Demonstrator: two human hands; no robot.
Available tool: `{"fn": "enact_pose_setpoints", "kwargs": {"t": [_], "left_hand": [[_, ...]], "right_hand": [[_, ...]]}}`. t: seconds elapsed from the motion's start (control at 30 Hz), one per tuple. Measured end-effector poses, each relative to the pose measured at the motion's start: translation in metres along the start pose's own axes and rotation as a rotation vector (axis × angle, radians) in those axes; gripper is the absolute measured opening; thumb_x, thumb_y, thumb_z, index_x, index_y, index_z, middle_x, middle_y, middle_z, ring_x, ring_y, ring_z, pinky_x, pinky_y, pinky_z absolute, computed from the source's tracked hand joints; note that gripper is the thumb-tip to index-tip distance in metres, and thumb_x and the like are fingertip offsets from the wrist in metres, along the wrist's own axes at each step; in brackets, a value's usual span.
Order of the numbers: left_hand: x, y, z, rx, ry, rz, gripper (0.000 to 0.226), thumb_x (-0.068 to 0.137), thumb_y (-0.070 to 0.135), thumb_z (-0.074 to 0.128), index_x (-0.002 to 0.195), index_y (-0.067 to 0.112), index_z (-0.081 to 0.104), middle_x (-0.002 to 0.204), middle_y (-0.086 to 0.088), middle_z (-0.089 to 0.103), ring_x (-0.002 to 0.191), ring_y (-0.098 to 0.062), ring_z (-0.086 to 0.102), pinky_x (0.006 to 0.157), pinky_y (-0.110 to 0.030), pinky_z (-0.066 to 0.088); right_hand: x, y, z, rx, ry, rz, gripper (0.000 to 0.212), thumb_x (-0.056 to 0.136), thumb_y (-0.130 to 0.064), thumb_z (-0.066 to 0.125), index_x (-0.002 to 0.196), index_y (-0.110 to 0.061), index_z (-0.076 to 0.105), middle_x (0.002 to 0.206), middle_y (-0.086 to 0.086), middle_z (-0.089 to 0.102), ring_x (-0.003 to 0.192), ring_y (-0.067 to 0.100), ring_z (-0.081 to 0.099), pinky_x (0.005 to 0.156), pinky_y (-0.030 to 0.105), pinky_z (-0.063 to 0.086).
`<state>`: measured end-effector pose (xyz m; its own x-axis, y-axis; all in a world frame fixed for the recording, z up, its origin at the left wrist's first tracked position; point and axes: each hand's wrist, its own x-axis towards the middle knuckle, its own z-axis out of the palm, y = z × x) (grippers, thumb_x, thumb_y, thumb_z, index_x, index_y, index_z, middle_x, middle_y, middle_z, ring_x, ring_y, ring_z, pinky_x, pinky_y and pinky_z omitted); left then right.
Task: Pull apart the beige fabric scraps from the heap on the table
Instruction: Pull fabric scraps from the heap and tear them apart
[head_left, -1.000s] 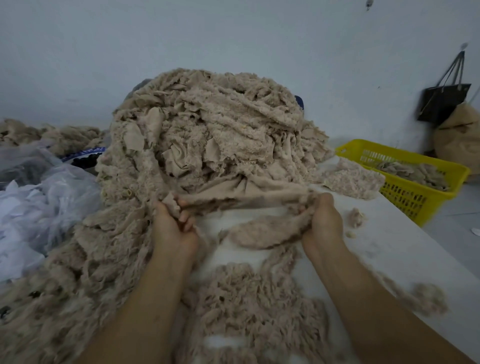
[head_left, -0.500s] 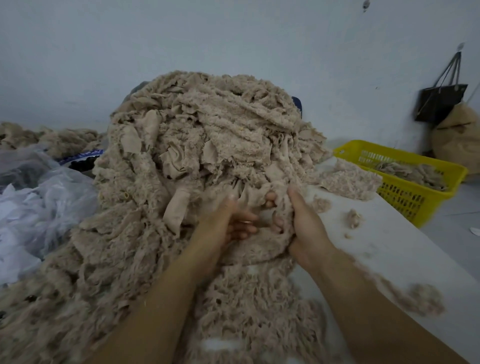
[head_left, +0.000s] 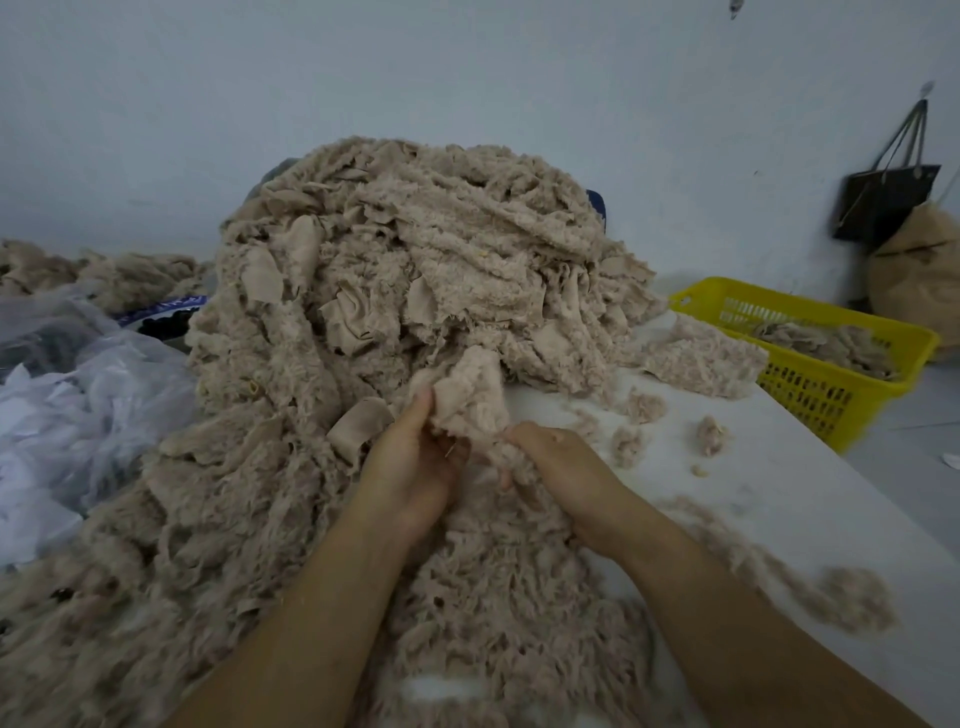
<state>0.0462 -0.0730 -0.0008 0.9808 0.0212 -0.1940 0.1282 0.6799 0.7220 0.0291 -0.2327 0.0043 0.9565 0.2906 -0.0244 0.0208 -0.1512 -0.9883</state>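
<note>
1. At the near foot of the heap (head_left: 415, 270), on the desk (head_left: 779, 499), one beige scrap (head_left: 470, 395) is being held up between both hands, just in front of the pile's front slope.
2. Little of the task is being shown as finished: the heap is standing tall and tangled, and much of the desk is being covered by it.
3. Some progress is being suggested by a shaggy spread of loosened scraps (head_left: 493, 597) lying between the forearms, by small tufts (head_left: 639, 408) scattered over the bare surface, and by pieces lying in the yellow basket (head_left: 810, 400) at the right edge. Their origin cannot be told.
4. Most of the separating is therefore being judged as left to do.
5. The left hand (head_left: 410, 462) is being held against the scrap's left edge, with its fingers (head_left: 422, 408) curled and pinching the cloth.
6. The right hand (head_left: 561, 462) is being held close beside it, knuckles upward, with its fingers (head_left: 519, 434) curled round the scrap's lower end.
7. Both hands are being held nearly touching, so an outward pull on this one scrap is being judged the step in hand.
</note>
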Motion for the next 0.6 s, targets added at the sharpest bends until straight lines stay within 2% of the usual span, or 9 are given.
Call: {"fn": "enact_pose_setpoints", "kwargs": {"t": [0.07,0.2,0.27,0.33,0.4,0.43,0.47,0.53,0.6], "left_hand": [[0.003,0.002,-0.003,-0.098,0.056,0.022,0.022,0.1,0.028,0.054,0.102,0.011,0.068,0.08,0.0,0.072,0.064,-0.008,0.068,0.056,-0.02,0.056],[0.003,0.002,-0.003,-0.185,0.037,0.058,0.021,0.102,0.026,0.052,0.105,0.011,0.066,0.086,-0.001,0.074,0.074,-0.011,0.071,0.064,-0.024,0.06],[0.002,0.004,-0.002,-0.142,-0.009,0.077,0.019,0.102,0.025,0.052,0.105,0.012,0.065,0.084,-0.002,0.074,0.071,-0.011,0.072,0.062,-0.024,0.059],[-0.002,0.005,-0.001,0.011,-0.071,0.118,0.016,0.098,0.023,0.056,0.098,0.01,0.064,0.079,-0.003,0.073,0.07,-0.012,0.071,0.064,-0.025,0.059],[-0.008,0.0,0.001,0.222,-0.152,0.135,0.015,0.091,0.024,0.063,0.093,0.01,0.068,0.083,-0.007,0.072,0.076,-0.017,0.072,0.07,-0.03,0.061],[-0.011,-0.005,0.003,0.363,-0.187,0.137,0.016,0.09,0.026,0.065,0.091,0.012,0.071,0.087,-0.011,0.073,0.082,-0.021,0.072,0.074,-0.035,0.061],[-0.013,-0.01,0.003,0.537,-0.209,0.158,0.018,0.092,0.029,0.066,0.091,0.012,0.073,0.093,-0.016,0.073,0.087,-0.024,0.071,0.08,-0.04,0.061],[-0.015,-0.019,0.004,0.804,-0.248,0.219,0.031,0.097,0.031,0.064,0.104,0.001,0.065,0.106,-0.03,0.065,0.091,-0.027,0.064,0.089,-0.051,0.053],[-0.015,-0.021,0.003,0.825,-0.294,0.209,0.04,0.095,0.034,0.064,0.111,-0.003,0.062,0.114,-0.031,0.063,0.096,-0.026,0.062,0.093,-0.052,0.051]], "right_hand": [[0.0,0.001,0.0,0.0,0.036,-0.008,0.052,0.097,-0.041,0.049,0.05,-0.025,0.065,0.06,0.0,0.065,0.057,0.014,0.057,0.058,0.02,0.045],[0.008,0.005,0.001,0.015,0.243,-0.059,0.056,0.097,-0.029,0.054,0.044,-0.026,0.037,0.045,-0.012,0.035,0.044,0.006,0.03,0.045,0.02,0.025],[0.012,0.007,-0.001,-0.042,0.295,-0.086,0.047,0.098,-0.031,0.052,0.053,-0.02,0.041,0.052,-0.002,0.037,0.048,0.012,0.035,0.05,0.024,0.028],[0.013,0.008,-0.003,-0.066,0.274,-0.099,0.039,0.098,-0.047,0.05,0.076,-0.017,0.058,0.074,0.007,0.054,0.062,0.014,0.055,0.06,0.024,0.041],[0.012,0.009,-0.001,-0.066,0.222,-0.112,0.048,0.086,-0.076,0.047,0.093,-0.031,0.062,0.086,-0.01,0.064,0.075,-0.004,0.06,0.066,0.014,0.046],[0.013,0.01,0.001,-0.086,0.202,-0.104,0.057,0.079,-0.083,0.046,0.098,-0.031,0.061,0.089,-0.016,0.066,0.079,-0.006,0.06,0.069,0.014,0.048],[0.013,0.011,0.004,-0.109,0.193,-0.098,0.055,0.08,-0.082,0.049,0.098,-0.031,0.06,0.089,-0.021,0.067,0.081,-0.007,0.061,0.069,0.014,0.048],[0.017,0.015,0.006,-0.145,0.235,-0.109,0.031,0.092,-0.06,0.053,0.082,-0.031,0.058,0.071,-0.024,0.065,0.068,-0.007,0.059,0.059,0.011,0.043],[0.019,0.014,0.001,-0.143,0.394,-0.094,0.037,0.1,-0.042,0.047,0.067,-0.024,0.05,0.055,-0.012,0.053,0.054,0.002,0.051,0.051,0.02,0.038]]}}
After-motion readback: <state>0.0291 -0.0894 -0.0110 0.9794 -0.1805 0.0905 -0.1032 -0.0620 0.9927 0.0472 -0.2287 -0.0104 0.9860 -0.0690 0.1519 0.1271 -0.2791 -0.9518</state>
